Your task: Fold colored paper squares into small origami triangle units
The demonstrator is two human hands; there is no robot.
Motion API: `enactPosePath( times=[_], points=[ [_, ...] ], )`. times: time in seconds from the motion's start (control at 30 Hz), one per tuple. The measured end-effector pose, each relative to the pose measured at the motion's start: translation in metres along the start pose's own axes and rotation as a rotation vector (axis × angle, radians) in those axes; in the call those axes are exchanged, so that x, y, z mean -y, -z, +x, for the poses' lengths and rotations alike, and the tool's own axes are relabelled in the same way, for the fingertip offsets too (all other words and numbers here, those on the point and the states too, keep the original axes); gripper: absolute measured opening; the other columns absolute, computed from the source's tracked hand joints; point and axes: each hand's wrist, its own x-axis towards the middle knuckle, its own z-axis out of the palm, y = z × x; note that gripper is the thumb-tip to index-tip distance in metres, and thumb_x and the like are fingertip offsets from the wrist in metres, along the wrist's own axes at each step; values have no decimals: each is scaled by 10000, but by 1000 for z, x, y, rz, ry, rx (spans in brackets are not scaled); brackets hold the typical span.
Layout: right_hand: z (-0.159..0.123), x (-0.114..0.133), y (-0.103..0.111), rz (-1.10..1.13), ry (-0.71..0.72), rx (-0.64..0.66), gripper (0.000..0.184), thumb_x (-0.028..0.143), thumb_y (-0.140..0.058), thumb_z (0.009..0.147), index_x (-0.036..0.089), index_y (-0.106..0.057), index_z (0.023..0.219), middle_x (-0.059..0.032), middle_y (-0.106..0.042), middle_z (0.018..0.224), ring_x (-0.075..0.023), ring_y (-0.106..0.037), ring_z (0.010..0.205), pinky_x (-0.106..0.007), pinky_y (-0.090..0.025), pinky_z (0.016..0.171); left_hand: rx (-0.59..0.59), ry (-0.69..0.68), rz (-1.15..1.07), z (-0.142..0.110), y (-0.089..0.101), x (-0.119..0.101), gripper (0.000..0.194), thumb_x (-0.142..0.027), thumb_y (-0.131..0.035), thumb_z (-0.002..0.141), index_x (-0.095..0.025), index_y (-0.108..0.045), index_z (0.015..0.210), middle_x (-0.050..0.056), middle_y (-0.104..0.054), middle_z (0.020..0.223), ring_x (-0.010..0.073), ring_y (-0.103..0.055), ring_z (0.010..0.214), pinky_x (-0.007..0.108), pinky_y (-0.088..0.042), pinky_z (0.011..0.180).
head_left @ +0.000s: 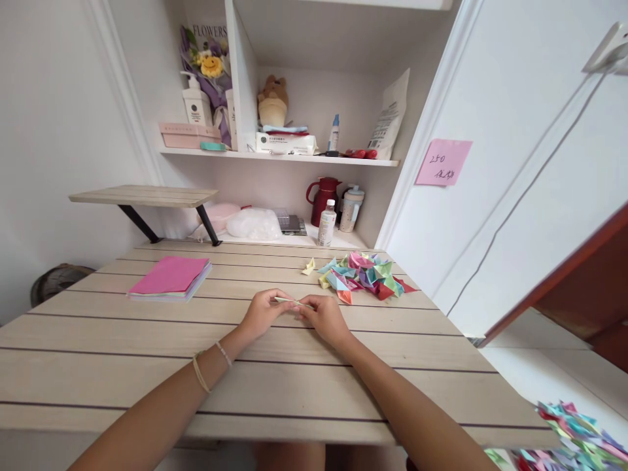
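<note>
Over the middle of the slatted table, my left hand (265, 313) and my right hand (324, 317) meet, fingers pinched on a small pale green folded paper (284, 300). Most of that paper is hidden by my fingers, so its full shape does not show. Just beyond my right hand lies a heap of folded paper boats (360, 275) in pink, blue, green, yellow and red. One pale yellow paper boat (309, 266) sits apart, left of the heap. A stack of square coloured paper (171, 276), bright pink on top, rests at the left.
A small raised shelf (144, 195) on black legs stands at the back left. Along the back are a bottle (326, 224), a red jug (324, 199) and a tumbler (352, 208). More folded papers (583, 435) lie below the table's right edge.
</note>
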Motion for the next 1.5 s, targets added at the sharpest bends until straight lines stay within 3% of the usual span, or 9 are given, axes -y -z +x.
enactPosePath(
  times=[0.1, 0.2, 0.33, 0.5, 0.77, 0.97, 1.17, 1.3, 1.5],
  points=[
    [-1, 1, 1, -8, -6, 20, 264, 393, -533, 754, 167, -670, 752, -30, -662, 602, -157, -589, 546, -230, -419, 505, 19, -10, 2, -1, 1, -2, 215, -351, -664, 633, -144, -636, 681, 45, -664, 688, 159, -605, 664, 258, -480, 632],
    [-1, 0, 1, -44, 22, 4, 225, 349, -532, 758, 177, -677, 758, -29, -675, 639, -166, -602, 578, -238, -430, 526, 26, 88, -116, -1, -2, -2, 272, -358, -672, 627, -133, -614, 769, 36, -647, 639, 145, -602, 597, 266, -492, 594],
    [1, 2, 1, -113, 94, -104, 216, 283, -503, 771, 201, -678, 867, -38, -693, 792, -186, -611, 673, -279, -463, 630, 34, 195, -276, 0, -3, 1, 343, -358, -680, 627, -138, -567, 865, 55, -654, 763, 149, -630, 674, 295, -510, 668],
    [-1, 8, 2, -136, 180, -76, 246, 239, -499, 762, 211, -660, 946, -36, -687, 859, -195, -610, 720, -292, -472, 662, 66, 270, -315, 4, 1, 5, 307, -377, -648, 660, -120, -585, 818, 93, -660, 822, 160, -634, 728, 308, -502, 719],
    [-2, 7, 2, -111, 121, -20, 267, 276, -468, 789, 202, -665, 953, -48, -693, 826, -188, -621, 702, -293, -478, 664, 77, 208, -296, 3, -3, 8, 298, -266, -656, 643, -127, -612, 903, 72, -664, 831, 170, -629, 751, 330, -500, 733],
    [-3, 4, 0, -104, 93, 28, 248, 337, -529, 755, 193, -676, 892, -45, -692, 751, -178, -619, 651, -262, -470, 605, 107, 174, -193, 1, -3, 11, 173, -250, -623, 661, -124, -612, 780, 52, -650, 738, 148, -620, 636, 291, -515, 628],
    [-1, 1, 1, -217, 60, -32, 229, 243, -467, 761, 162, -679, 726, -33, -665, 623, -144, -583, 567, -222, -414, 546, 92, 113, -92, 0, -2, 14, 200, -283, -604, 682, -122, -599, 801, 39, -631, 690, 130, -610, 610, 242, -503, 581],
    [0, -1, 2, -276, 48, -77, 223, 215, -453, 736, 153, -646, 643, -17, -627, 568, -120, -532, 520, -200, -366, 508, 141, 128, -63, 0, -2, 16, 181, -276, -602, 682, -116, -600, 767, 30, -622, 638, 133, -615, 588, 235, -500, 567],
    [1, -4, 2, -309, 48, -101, 227, 201, -438, 708, 146, -600, 559, -4, -558, 502, -105, -467, 480, -192, -319, 471, 118, 166, -51, 0, -3, 15, 195, -274, -612, 668, -115, -605, 782, 34, -637, 612, 141, -624, 552, 233, -499, 528]
  ],
)
